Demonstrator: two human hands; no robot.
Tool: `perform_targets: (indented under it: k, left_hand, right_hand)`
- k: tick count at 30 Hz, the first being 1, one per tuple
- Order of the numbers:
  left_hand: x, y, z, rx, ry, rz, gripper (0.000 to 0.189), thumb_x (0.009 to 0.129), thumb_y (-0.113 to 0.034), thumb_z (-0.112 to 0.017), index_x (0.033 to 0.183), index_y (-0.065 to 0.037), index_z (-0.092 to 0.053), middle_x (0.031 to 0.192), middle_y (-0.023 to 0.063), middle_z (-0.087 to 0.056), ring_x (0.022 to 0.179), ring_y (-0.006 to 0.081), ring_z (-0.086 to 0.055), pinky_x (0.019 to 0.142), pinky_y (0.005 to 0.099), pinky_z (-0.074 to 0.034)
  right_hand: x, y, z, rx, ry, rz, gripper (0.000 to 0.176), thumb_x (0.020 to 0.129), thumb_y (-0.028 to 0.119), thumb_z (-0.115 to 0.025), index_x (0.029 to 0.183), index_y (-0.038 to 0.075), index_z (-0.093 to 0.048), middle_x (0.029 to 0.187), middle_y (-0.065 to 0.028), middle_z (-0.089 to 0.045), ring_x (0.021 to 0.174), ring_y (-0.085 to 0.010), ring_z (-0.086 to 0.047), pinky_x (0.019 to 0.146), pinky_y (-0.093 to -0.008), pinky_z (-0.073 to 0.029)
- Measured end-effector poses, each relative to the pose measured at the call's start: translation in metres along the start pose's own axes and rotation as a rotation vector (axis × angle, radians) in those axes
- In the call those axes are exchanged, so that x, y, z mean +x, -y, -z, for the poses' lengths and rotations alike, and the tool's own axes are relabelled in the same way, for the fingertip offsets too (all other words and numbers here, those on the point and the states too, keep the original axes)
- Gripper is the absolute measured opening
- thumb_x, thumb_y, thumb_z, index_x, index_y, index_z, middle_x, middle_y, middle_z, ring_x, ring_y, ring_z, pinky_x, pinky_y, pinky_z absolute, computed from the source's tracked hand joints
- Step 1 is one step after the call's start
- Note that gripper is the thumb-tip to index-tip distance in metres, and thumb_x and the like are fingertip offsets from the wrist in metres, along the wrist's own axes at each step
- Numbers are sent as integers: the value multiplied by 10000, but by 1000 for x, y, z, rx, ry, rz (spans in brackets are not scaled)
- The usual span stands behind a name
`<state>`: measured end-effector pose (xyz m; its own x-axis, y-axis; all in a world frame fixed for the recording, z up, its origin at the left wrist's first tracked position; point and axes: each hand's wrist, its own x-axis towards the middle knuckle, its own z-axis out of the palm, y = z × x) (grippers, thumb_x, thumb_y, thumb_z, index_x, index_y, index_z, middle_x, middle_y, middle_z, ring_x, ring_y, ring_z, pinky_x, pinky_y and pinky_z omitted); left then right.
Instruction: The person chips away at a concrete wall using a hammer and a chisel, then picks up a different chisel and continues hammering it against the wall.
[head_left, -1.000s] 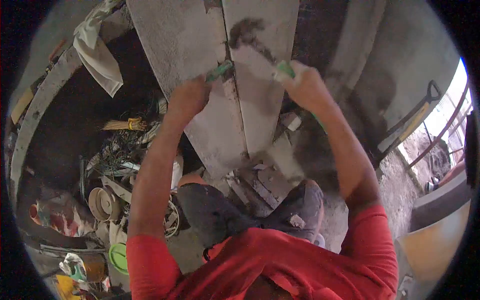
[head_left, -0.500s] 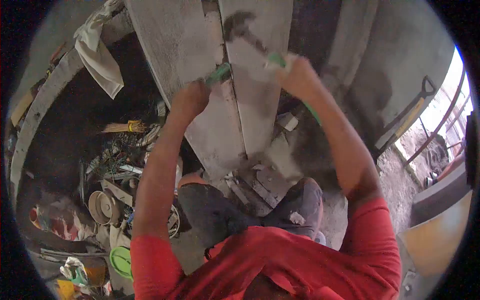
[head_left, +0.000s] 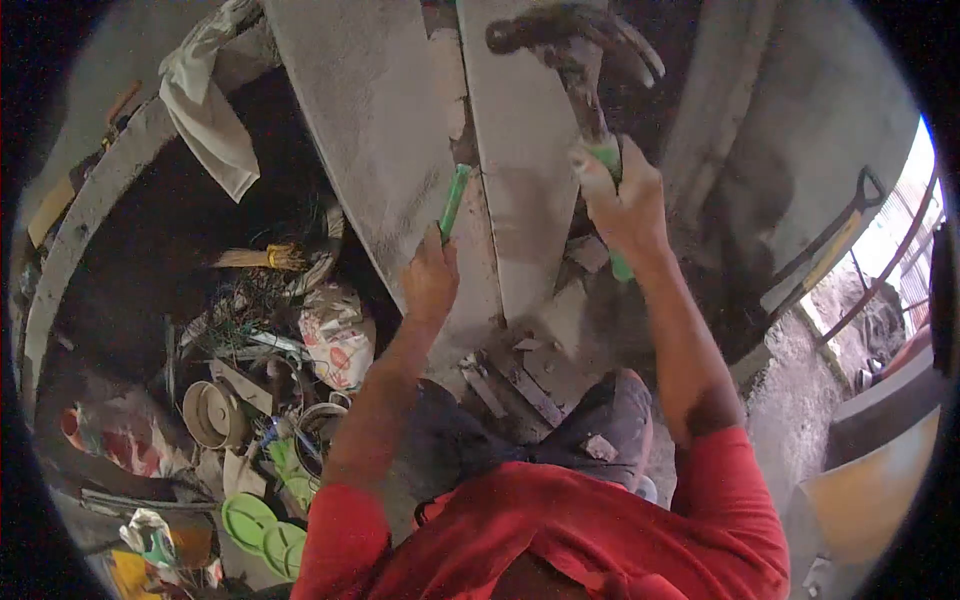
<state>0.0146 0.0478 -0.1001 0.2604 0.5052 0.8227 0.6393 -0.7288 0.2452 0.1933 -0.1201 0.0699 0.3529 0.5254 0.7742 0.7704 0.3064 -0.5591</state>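
My right hand (head_left: pixel 625 205) is wrapped round the green grip of a claw hammer (head_left: pixel 580 80), raised with its dark metal head at the top of the view. In my left hand (head_left: pixel 430 280) is a green chisel (head_left: pixel 455 200), a slim bar pointing away from me. It lies over the narrow rough joint between two grey slabs (head_left: pixel 370 120). The far end of the chisel is near that joint; whether it touches cannot be made out. The hammer head is apart from the chisel, up and to the right.
Broken pieces (head_left: pixel 510 385) lie on the floor between my knees. On the left are a printed sack (head_left: pixel 337 335), a round tan container (head_left: pixel 213 413), green lids (head_left: pixel 247 520) and tangled wire. A white cloth (head_left: pixel 205 120) hangs at upper left. A shovel (head_left: pixel 840 240) leans at right.
The hammer has swung up and right, away from the slabs. My left hand has come down and right towards me, with the chisel now turned more upright in view.
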Motion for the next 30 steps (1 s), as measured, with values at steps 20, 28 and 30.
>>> perform_targets:
  k: [20,28,30]
  left_hand:
    - [-71,6,100,-1022,466,1044,175,882,-173,-647,982,-60,-557,645,-26,-488,487,48,-423,425,220,-364]
    - [16,-27,110,-704,468,615,266,955,-265,-543,1081,-31,-527,634,-10,-475,531,62,-460,449,241,-369]
    - [50,-28,121,-567,567,457,349,952,-309,-542,1119,-3,-549,637,40,-513,535,134,-499,505,286,-420]
  right_hand:
    - [-335,-41,93,35,70,-1137,336,715,249,-728,906,-23,-678,808,-110,-667,745,-157,-616,685,-352,-497]
    - [-339,-128,61,245,577,-1190,318,750,260,-708,974,38,-671,837,-89,-673,789,-184,-618,737,-334,-480]
    - [-309,-138,53,77,601,-941,325,758,263,-705,995,43,-666,839,-82,-671,786,-182,-616,737,-335,-479]
